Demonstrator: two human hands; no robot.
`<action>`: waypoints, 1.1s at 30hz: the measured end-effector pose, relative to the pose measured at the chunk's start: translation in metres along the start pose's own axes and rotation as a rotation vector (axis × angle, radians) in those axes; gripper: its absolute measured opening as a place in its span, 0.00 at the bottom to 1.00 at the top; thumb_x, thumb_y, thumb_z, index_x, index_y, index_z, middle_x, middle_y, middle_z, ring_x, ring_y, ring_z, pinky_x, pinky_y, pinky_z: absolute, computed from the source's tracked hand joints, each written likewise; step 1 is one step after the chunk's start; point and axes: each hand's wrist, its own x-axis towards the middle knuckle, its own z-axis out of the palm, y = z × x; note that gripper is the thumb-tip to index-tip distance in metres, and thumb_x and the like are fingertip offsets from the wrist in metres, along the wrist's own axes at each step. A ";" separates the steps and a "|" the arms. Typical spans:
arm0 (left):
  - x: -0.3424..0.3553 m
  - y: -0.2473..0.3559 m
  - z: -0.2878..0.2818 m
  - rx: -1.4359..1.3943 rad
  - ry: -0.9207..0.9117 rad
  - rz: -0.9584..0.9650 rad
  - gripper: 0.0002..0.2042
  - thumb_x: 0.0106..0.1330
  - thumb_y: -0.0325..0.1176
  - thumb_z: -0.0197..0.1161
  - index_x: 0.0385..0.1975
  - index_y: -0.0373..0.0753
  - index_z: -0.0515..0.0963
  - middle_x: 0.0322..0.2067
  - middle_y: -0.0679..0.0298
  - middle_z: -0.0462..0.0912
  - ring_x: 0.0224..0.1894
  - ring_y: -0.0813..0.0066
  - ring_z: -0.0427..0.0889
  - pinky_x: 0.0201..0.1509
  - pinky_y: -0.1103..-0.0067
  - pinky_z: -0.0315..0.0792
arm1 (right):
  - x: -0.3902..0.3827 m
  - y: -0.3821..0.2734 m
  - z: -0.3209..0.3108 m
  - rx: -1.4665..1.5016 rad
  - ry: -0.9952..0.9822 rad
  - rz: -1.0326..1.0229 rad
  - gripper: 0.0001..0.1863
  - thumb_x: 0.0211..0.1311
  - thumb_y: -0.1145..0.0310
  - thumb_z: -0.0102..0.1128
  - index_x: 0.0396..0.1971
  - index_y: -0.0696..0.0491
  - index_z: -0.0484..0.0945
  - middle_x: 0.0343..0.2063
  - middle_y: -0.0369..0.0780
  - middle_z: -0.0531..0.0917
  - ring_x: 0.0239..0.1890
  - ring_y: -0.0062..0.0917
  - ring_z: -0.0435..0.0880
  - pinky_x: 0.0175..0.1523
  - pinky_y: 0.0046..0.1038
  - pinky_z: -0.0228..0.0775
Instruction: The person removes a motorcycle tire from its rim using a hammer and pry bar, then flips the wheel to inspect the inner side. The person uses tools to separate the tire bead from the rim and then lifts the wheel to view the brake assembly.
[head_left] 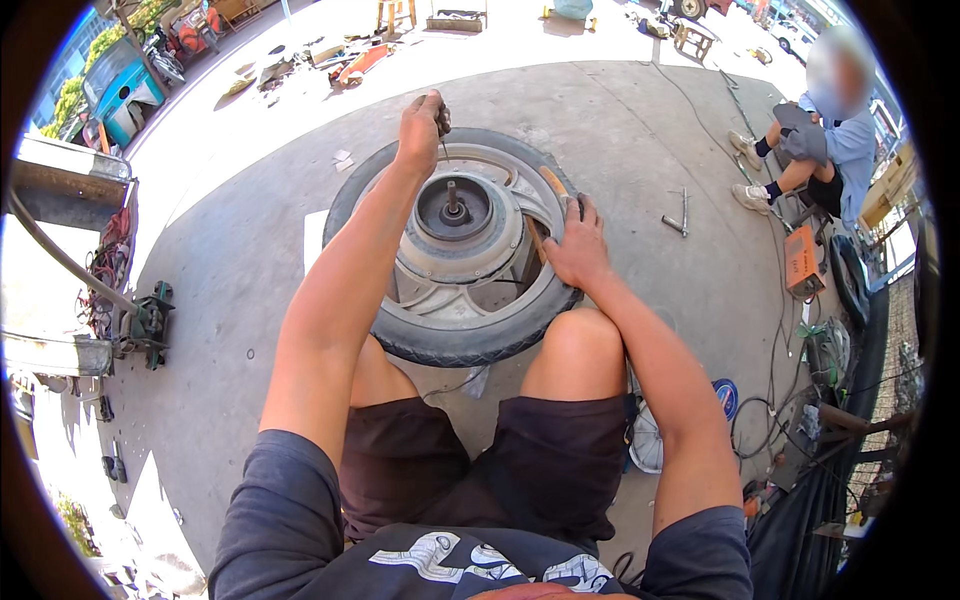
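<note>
Flat on the floor I see the wheel. Over its far edge, the left hand curls its fingers round a thin rod; on the wheel's right edge, the right hand rests, fingers slightly apart. Farther right lies an L-shaped tool.

The left hand holds a thin rod above the wheel's far side, the right hand on its right.

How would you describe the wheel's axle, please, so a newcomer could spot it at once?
Find the wheel by the person's knees, then the round hub at its middle. The axle stands up from the hub's dark recess: a slim rod, unlike the broad spokes spreading outward.
</note>
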 end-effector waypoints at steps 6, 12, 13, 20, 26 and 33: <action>0.000 -0.010 0.010 -0.025 -0.014 -0.039 0.14 0.77 0.39 0.50 0.29 0.39 0.71 0.23 0.65 0.71 0.27 0.75 0.70 0.35 0.77 0.66 | -0.001 -0.002 -0.002 0.015 0.011 0.008 0.44 0.59 0.55 0.65 0.69 0.64 0.57 0.70 0.57 0.56 0.70 0.55 0.58 0.71 0.46 0.59; 0.001 -0.018 0.006 -0.041 -0.015 -0.018 0.14 0.77 0.39 0.50 0.27 0.40 0.70 0.23 0.66 0.69 0.27 0.74 0.69 0.34 0.76 0.65 | 0.000 -0.001 -0.001 0.006 0.000 0.006 0.44 0.59 0.55 0.64 0.69 0.65 0.57 0.70 0.56 0.56 0.70 0.54 0.57 0.72 0.45 0.59; 0.001 -0.019 0.006 -0.035 -0.009 -0.019 0.14 0.77 0.39 0.50 0.27 0.40 0.70 0.23 0.66 0.69 0.27 0.74 0.69 0.34 0.76 0.65 | 0.000 -0.001 -0.002 0.000 -0.007 0.009 0.44 0.59 0.56 0.64 0.69 0.65 0.57 0.70 0.56 0.55 0.70 0.54 0.57 0.72 0.45 0.59; 0.000 -0.018 0.007 -0.040 0.007 -0.028 0.14 0.77 0.39 0.50 0.27 0.40 0.70 0.22 0.66 0.69 0.26 0.74 0.68 0.34 0.76 0.65 | 0.001 -0.003 -0.004 -0.004 -0.032 0.024 0.45 0.59 0.57 0.64 0.69 0.65 0.56 0.70 0.56 0.55 0.71 0.53 0.56 0.72 0.45 0.59; 0.000 -0.020 0.003 -0.029 0.031 -0.031 0.14 0.76 0.38 0.51 0.27 0.40 0.71 0.22 0.65 0.71 0.26 0.74 0.70 0.33 0.76 0.65 | 0.000 -0.002 -0.004 -0.007 -0.030 0.024 0.45 0.60 0.54 0.65 0.70 0.64 0.56 0.71 0.56 0.54 0.71 0.53 0.57 0.71 0.45 0.59; 0.005 -0.018 0.002 0.050 -0.088 -0.111 0.15 0.72 0.38 0.51 0.21 0.41 0.70 0.20 0.63 0.73 0.24 0.73 0.70 0.31 0.77 0.64 | -0.001 -0.004 -0.003 0.018 0.000 0.018 0.44 0.61 0.53 0.64 0.69 0.64 0.57 0.70 0.56 0.55 0.70 0.53 0.57 0.70 0.46 0.61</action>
